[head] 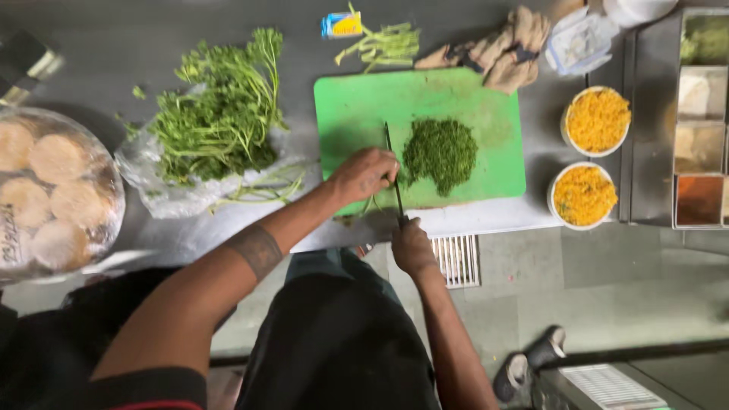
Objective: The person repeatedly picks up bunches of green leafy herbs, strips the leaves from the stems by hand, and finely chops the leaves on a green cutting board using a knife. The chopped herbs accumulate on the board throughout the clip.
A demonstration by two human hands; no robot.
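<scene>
Wrapped tight round the knife handle, the right hand holds the blade over the green board; the left hand, fingers curled, presses beside the chopped herbs.

Count, per kind, on your surface:

- Cutting board, green: 1.
- Knife: 1, under your two hands, left hand and right hand.
- Pile of chopped herbs on the board: 1.
- Bunch of whole leafy herbs on clear plastic: 1.
- Heap of trimmed stems behind the board: 1.
- Round white tubs of yellow grains: 2, far tub and near tub.
- Crumpled cloth: 1.
- Clear lidded box: 1.
- Bag of pale round flatbreads: 1; you can make out about six rounds, the rest blurred.
- Spice tray compartments: four fully visible in one column.
</scene>
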